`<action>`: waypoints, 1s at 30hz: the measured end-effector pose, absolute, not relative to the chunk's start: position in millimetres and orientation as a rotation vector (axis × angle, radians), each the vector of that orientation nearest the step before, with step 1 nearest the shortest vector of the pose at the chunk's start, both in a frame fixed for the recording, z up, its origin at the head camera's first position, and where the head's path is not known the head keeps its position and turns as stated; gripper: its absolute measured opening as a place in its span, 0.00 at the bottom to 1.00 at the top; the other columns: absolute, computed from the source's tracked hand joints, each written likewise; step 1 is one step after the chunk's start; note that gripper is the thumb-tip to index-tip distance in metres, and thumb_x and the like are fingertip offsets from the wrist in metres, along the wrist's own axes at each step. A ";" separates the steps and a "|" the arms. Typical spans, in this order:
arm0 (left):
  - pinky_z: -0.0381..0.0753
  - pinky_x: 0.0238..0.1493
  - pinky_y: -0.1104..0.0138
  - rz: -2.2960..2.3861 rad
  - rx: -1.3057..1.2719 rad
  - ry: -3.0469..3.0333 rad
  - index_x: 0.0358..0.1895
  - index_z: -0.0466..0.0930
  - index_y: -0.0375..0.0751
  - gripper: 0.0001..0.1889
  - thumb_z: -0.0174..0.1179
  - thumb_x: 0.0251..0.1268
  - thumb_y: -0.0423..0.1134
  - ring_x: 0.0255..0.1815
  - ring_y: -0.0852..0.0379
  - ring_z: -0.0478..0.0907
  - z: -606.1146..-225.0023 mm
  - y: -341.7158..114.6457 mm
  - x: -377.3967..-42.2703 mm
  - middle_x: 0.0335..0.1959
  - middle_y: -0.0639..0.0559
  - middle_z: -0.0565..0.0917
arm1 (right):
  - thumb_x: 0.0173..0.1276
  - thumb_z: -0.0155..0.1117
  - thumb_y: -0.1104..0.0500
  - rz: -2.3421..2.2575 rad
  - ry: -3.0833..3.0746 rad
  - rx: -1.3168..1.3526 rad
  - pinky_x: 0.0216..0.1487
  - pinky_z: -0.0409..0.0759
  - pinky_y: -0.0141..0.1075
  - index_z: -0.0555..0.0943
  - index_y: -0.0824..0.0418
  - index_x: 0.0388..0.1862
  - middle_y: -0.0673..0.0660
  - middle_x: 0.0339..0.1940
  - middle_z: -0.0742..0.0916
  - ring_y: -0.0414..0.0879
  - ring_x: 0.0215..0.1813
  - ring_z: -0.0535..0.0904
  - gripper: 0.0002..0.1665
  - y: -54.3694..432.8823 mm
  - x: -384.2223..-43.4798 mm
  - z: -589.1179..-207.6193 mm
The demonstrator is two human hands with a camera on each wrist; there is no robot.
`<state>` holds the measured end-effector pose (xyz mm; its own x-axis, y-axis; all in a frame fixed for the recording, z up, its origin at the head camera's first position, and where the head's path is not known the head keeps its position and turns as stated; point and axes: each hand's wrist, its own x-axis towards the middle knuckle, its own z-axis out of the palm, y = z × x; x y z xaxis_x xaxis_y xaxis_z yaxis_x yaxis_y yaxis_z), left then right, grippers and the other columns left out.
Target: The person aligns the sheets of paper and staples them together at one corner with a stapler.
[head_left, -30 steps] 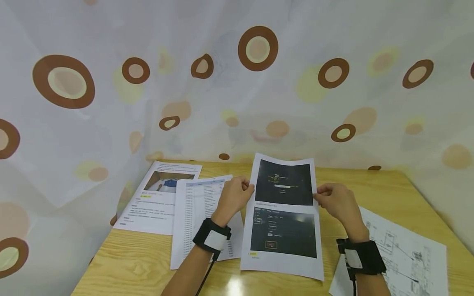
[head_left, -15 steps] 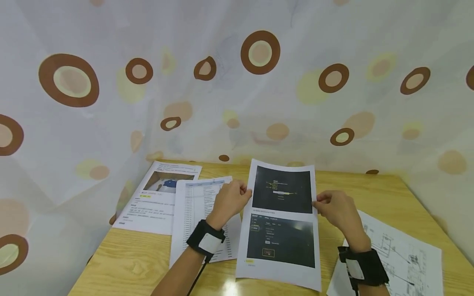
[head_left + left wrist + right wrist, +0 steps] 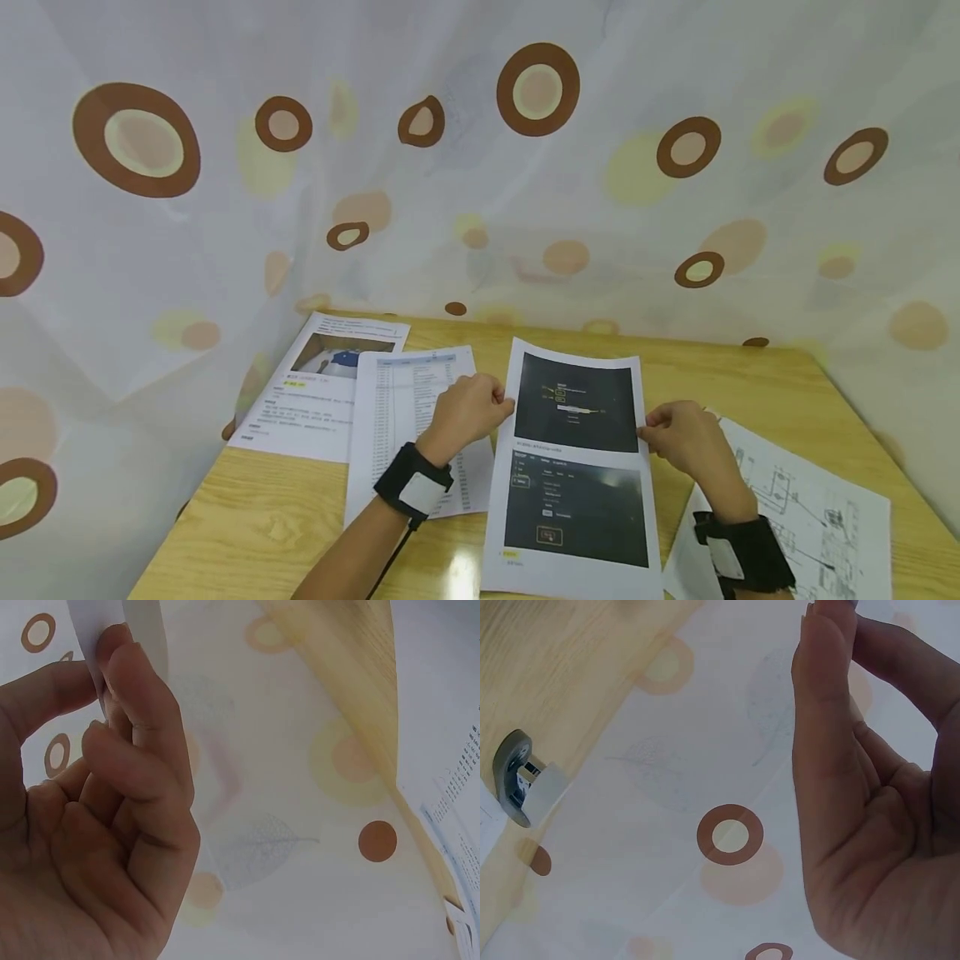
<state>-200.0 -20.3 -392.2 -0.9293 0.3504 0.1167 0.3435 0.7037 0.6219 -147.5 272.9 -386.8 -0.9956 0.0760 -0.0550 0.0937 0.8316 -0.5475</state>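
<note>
Both hands hold a printed sheet of paper (image 3: 576,462) with two dark screenshots, facing the head camera. My left hand (image 3: 467,414) pinches its left edge between thumb and fingers, at about the upper picture's middle. On the opposite edge, slightly lower, my right hand (image 3: 692,443) pinches the paper with thumb and forefinger. The left wrist view shows the left hand's (image 3: 124,802) fingers curled at the paper's edge. In the right wrist view the right hand's (image 3: 870,772) fingertips run to the top border, and the paper there is out of frame.
Left on the wooden table (image 3: 247,508) lie a table-printed sheet (image 3: 405,425) and, partly under it, a page with a photo (image 3: 300,417). A line-drawing sheet (image 3: 832,533) lies right, beneath the right forearm. A small grey rounded object (image 3: 511,776) stands near the table's back edge.
The held sheet has come lower and nearer to the person, both hands moving down with it and keeping their pinch. The view has shifted slightly; the other papers stay put.
</note>
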 end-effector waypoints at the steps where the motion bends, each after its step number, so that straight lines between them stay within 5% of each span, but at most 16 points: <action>1: 0.55 0.16 0.70 1.045 0.591 2.882 0.14 0.69 0.46 0.21 0.62 0.68 0.39 0.12 0.62 0.60 -392.1 -20.1 -199.6 0.11 0.59 0.60 | 0.65 0.67 0.63 -0.886 2.976 0.141 0.26 0.71 0.40 0.84 0.71 0.36 0.53 0.22 0.84 0.47 0.27 0.79 0.09 273.3 -146.9 -387.7; 30: 0.54 0.13 0.71 0.853 0.683 2.816 0.09 0.64 0.48 0.26 0.64 0.64 0.41 0.09 0.64 0.58 -419.7 -10.9 -191.3 0.07 0.61 0.59 | 0.63 0.68 0.66 -0.904 2.808 0.136 0.25 0.76 0.39 0.82 0.67 0.28 0.52 0.18 0.82 0.44 0.23 0.79 0.06 275.7 -138.2 -418.8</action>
<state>-191.3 -10.9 -419.7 -0.8908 0.4541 0.0145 0.3858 0.7391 0.5522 -138.2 275.7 -418.8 -0.9781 0.0296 -0.2060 0.1442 0.8101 -0.5683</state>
